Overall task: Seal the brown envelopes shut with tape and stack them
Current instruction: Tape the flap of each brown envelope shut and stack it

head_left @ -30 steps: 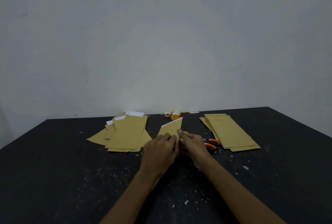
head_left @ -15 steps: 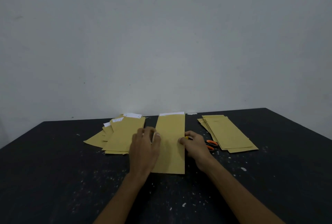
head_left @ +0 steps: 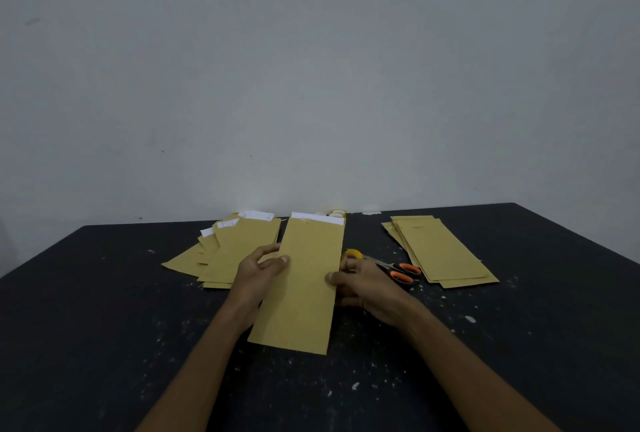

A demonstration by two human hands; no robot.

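A long brown envelope lies lengthwise in front of me, a white sheet sticking out of its far open end. My left hand grips its left edge, thumb on top. On the other side, my right hand pinches the right edge. A loose pile of brown envelopes with white paper showing lies at the left. A neater stack of envelopes lies at the right. Tape rolls sit at the table's far edge behind the held envelope.
Orange-handled scissors lie just right of my right hand, next to a small yellow object. The black table is speckled with white flecks. A bare grey wall rises directly behind its far edge.
The envelope went from tilted up between my hands to lying flat and lengthwise, then slid nearer to me. Both hands shifted from its near end to its side edges.
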